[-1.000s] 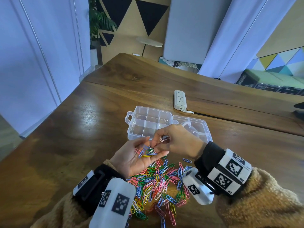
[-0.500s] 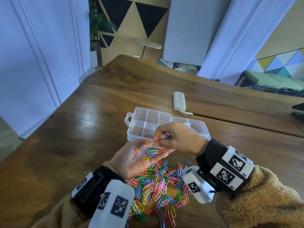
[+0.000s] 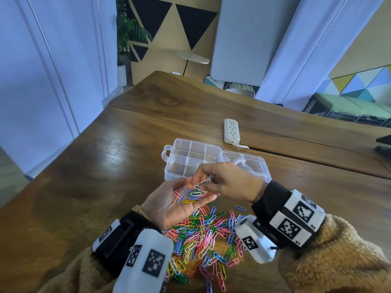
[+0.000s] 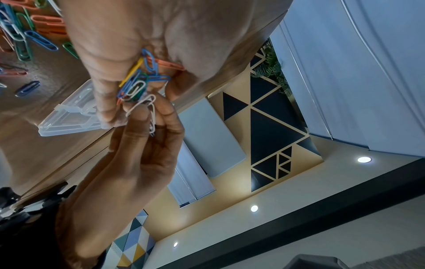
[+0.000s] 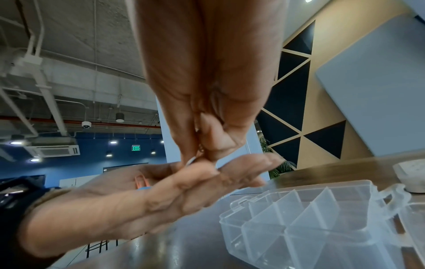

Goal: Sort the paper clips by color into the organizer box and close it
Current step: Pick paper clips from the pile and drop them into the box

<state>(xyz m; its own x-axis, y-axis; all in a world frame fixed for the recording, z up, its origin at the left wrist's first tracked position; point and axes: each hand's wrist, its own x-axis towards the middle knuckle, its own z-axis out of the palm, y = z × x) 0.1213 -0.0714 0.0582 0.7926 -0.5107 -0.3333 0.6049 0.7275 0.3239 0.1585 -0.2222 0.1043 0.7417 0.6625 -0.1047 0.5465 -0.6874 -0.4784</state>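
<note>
Head view: sorting is barely begun. The left hand [image 3: 169,205] cups mixed colored wire paper clips [image 3: 193,194] above the bench [image 3: 95,166]; the right hand [image 3: 229,181] pinches white ones, which need dropping into the clear, open organizer box [image 3: 190,159].

Left-wrist view: right fingers [image 4: 142,118] pinch thin white clips [image 4: 151,116].

Right-wrist view: the box's compartments look empty.

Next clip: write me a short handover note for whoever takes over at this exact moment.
Left hand: palm up, cupping a small mixed-colour batch of clips.
Right hand: pinching white clips just above the left palm.
Organizer box: open on the table, lid folded out to the right; the compartments in view look empty.
Main clip pile: unsorted on the table, below the hands.
Done: no clips visibly in the box.
Left: sort every colour into compartments, then close the lid.
</note>
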